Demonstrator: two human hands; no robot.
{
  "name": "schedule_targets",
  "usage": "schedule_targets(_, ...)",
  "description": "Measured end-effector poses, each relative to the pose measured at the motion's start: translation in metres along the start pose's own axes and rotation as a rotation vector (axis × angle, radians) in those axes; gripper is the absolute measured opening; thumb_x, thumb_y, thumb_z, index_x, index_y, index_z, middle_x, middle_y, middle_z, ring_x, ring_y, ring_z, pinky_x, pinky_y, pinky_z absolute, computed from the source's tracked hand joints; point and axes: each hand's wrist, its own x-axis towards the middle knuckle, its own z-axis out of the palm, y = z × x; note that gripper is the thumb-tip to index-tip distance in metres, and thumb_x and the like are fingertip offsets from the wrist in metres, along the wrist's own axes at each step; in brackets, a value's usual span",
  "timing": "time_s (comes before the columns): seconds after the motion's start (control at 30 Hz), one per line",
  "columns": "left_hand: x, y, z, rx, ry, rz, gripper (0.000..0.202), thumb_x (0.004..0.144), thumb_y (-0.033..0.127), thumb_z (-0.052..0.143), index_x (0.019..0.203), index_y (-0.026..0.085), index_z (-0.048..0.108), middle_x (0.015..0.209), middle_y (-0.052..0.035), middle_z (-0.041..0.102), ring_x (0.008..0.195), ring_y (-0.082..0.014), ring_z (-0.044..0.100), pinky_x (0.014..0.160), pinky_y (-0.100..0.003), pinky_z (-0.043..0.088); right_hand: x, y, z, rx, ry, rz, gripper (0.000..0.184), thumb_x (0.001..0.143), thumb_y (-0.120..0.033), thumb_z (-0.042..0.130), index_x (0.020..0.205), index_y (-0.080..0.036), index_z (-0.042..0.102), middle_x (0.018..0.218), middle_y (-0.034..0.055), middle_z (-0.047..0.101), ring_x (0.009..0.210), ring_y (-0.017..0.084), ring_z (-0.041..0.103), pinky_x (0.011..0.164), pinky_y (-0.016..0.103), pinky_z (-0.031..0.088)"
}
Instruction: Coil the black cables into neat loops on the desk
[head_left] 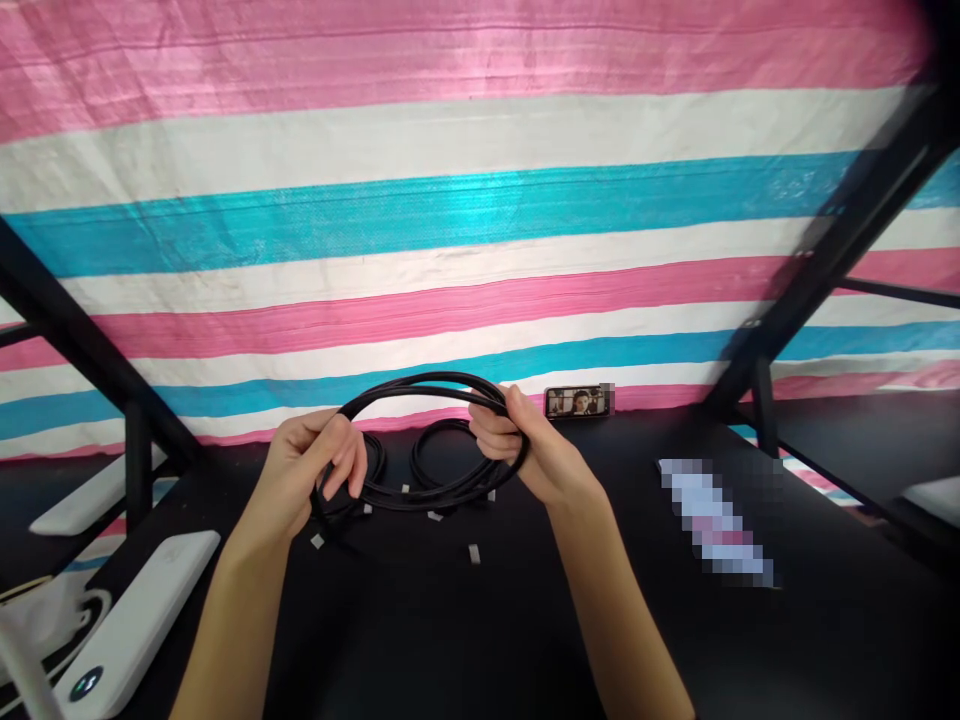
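Both my hands hold a coil of black cable (pixel 420 385) above a black table (pixel 465 630). My left hand (pixel 315 465) is closed on the coil's left side, fingers curled over the strands. My right hand (pixel 517 440) grips the right side, fingers wrapped round the bundled loops. Under the coil lie two more black cable coils (pixel 439 455) flat on the table. Small white tags (pixel 474 553) are scattered on the table near them.
A phone (pixel 577 401) leans against the striped pink, white and blue sheet (pixel 480 200) at the table's back. A blurred-out white object (pixel 716 520) lies to the right. White devices (pixel 142 620) sit at the left. Black frame bars (pixel 825 260) slant at both sides.
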Motion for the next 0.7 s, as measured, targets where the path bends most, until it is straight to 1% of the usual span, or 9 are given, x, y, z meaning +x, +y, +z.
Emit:
schedule_targets(0.07,-0.001,0.000,0.003,-0.062,0.034,0.000,0.051,0.082,0.050,0.060,0.048,0.019,0.037,0.031,0.0063,0.031,0.029,-0.0077,0.038,0.036,-0.023,0.022,0.000,-0.001,0.003,-0.028,0.041,0.010,0.047,0.077,-0.060,0.062,0.066,-0.020,0.039,0.057,-0.0089,0.016,0.047,0.005,0.011,0.040,0.021,0.013)
schedule_targets(0.13,-0.003,0.001,0.007,-0.150,0.044,-0.015,0.052,0.081,0.049,0.061,0.048,0.018,0.036,0.029,0.0075,0.027,0.025,-0.0053,0.029,0.033,-0.023,0.015,0.001,-0.001,0.005,-0.079,0.098,-0.018,0.046,0.079,-0.059,0.059,0.064,-0.020,0.039,0.057,-0.0081,0.019,0.046,0.005,0.017,0.040,0.020,0.020)
schedule_targets(0.27,-0.007,0.003,0.019,-0.303,0.038,-0.061,0.054,0.082,0.048,0.060,0.047,0.017,0.032,0.028,0.0084,0.020,0.022,-0.0028,0.018,0.030,-0.023,0.007,0.006,0.005,0.007,-0.290,0.249,-0.166,0.047,0.083,-0.060,0.051,0.062,-0.019,0.045,0.058,-0.0045,0.036,0.046,0.006,0.038,0.044,0.021,0.034)
schedule_targets(0.33,-0.009,0.004,0.026,-0.364,0.020,-0.076,0.059,0.084,0.049,0.056,0.045,0.017,0.025,0.028,0.0084,0.015,0.020,-0.0026,0.013,0.027,-0.022,0.004,0.008,0.010,0.008,-0.378,0.312,-0.216,0.048,0.085,-0.061,0.047,0.062,-0.019,0.047,0.057,-0.0043,0.040,0.044,0.006,0.040,0.043,0.021,0.036)
schedule_targets(0.43,-0.011,0.005,0.035,-0.422,0.019,-0.040,0.062,0.085,0.046,0.054,0.045,0.018,0.016,0.027,0.0085,0.009,0.019,-0.0024,0.006,0.023,-0.021,0.002,0.008,0.013,0.009,-0.409,0.342,-0.246,0.048,0.086,-0.061,0.045,0.063,-0.020,0.047,0.050,-0.0061,0.037,0.038,0.006,0.036,0.040,0.020,0.035)
schedule_targets(0.5,-0.012,0.005,0.037,-0.410,0.052,0.003,0.062,0.085,0.043,0.055,0.045,0.018,0.014,0.027,0.0080,0.007,0.019,-0.0024,0.007,0.023,-0.021,0.003,0.005,0.010,0.009,-0.402,0.315,-0.238,0.047,0.087,-0.059,0.045,0.062,-0.020,0.046,0.046,-0.0075,0.034,0.035,0.005,0.034,0.038,0.020,0.034)
schedule_targets(0.57,-0.011,0.006,0.035,-0.362,0.093,0.021,0.063,0.084,0.042,0.055,0.045,0.017,0.013,0.027,0.0073,0.009,0.020,-0.0023,0.011,0.026,-0.022,0.006,0.000,0.004,0.006,-0.401,0.236,-0.191,0.042,0.086,-0.055,0.051,0.064,-0.020,0.047,0.044,-0.0087,0.034,0.033,0.005,0.036,0.038,0.020,0.035)
schedule_targets(0.63,-0.009,0.006,0.029,-0.275,0.127,-0.003,0.062,0.083,0.042,0.057,0.045,0.016,0.016,0.027,0.0070,0.014,0.022,-0.0017,0.015,0.030,-0.023,0.009,-0.005,-0.004,0.003,-0.421,0.108,-0.098,0.034,0.081,-0.049,0.062,0.068,-0.020,0.050,0.046,-0.0089,0.040,0.035,0.006,0.043,0.040,0.020,0.038)
schedule_targets(0.7,-0.007,0.007,0.024,-0.152,0.136,-0.063,0.061,0.082,0.042,0.060,0.044,0.016,0.021,0.027,0.0069,0.020,0.024,-0.0015,0.017,0.034,-0.023,0.010,-0.009,-0.010,0.001,-0.459,-0.005,-0.009,0.028,0.077,-0.043,0.069,0.073,-0.019,0.055,0.051,-0.0075,0.047,0.042,0.007,0.051,0.044,0.020,0.042)
